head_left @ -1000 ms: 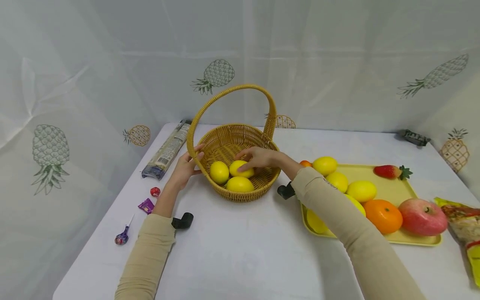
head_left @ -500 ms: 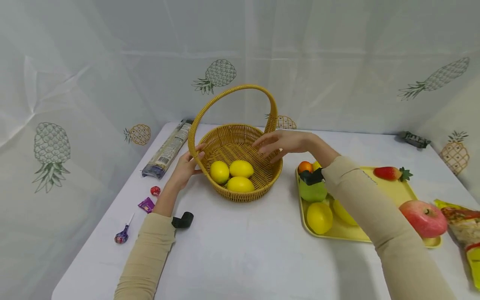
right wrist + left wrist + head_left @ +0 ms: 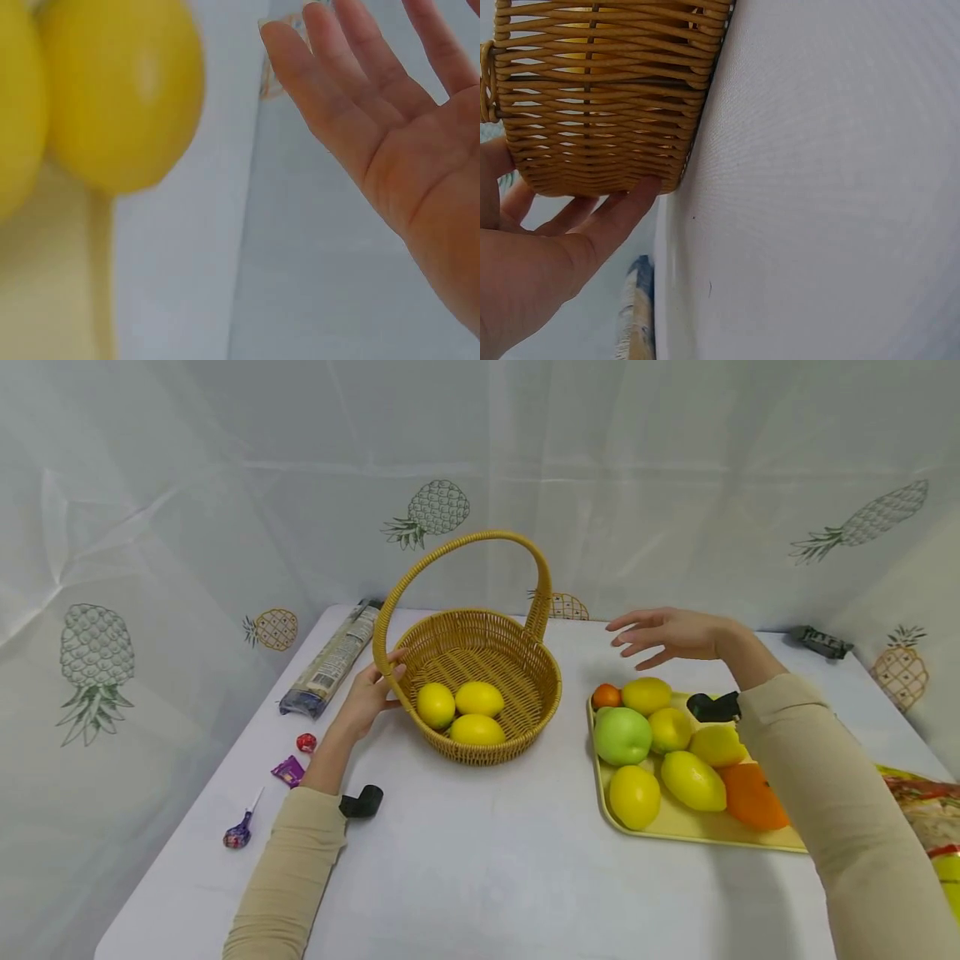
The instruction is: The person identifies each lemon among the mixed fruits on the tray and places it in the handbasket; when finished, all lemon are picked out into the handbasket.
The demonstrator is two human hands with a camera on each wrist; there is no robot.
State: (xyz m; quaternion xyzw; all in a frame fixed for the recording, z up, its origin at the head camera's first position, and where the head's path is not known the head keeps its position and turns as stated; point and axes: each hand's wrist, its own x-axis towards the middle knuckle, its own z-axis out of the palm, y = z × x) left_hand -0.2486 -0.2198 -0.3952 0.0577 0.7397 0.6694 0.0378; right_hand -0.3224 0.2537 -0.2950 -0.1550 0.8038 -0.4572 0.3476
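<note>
A wicker basket (image 3: 450, 627) with a tall arched handle stands on the table and holds three yellow lemons (image 3: 478, 729). At its left side, my left hand (image 3: 365, 697) grips the basket by the rim near the foot of the handle. The left wrist view shows those fingers (image 3: 622, 214) spread along the woven outer wall. My right hand (image 3: 675, 635) hovers over the far side of a yellow tray (image 3: 675, 832), fingers loosely extended and nothing in them. Below it lie more lemons (image 3: 647, 696), and the right wrist view has a lemon (image 3: 124, 90) close beside the palm.
The tray also bears a green apple (image 3: 622, 736), a small orange fruit (image 3: 607, 696) and a larger orange (image 3: 753, 797), partly behind my right sleeve. Candies, including a lollipop (image 3: 237, 835), and a long packet (image 3: 330, 656) lie at left. A dark wrapped item (image 3: 821, 642) sits back right.
My right hand has let go of a lemon inside the basket, lifted out and travelled right to above the tray. My left hand has stayed at the basket's rim.
</note>
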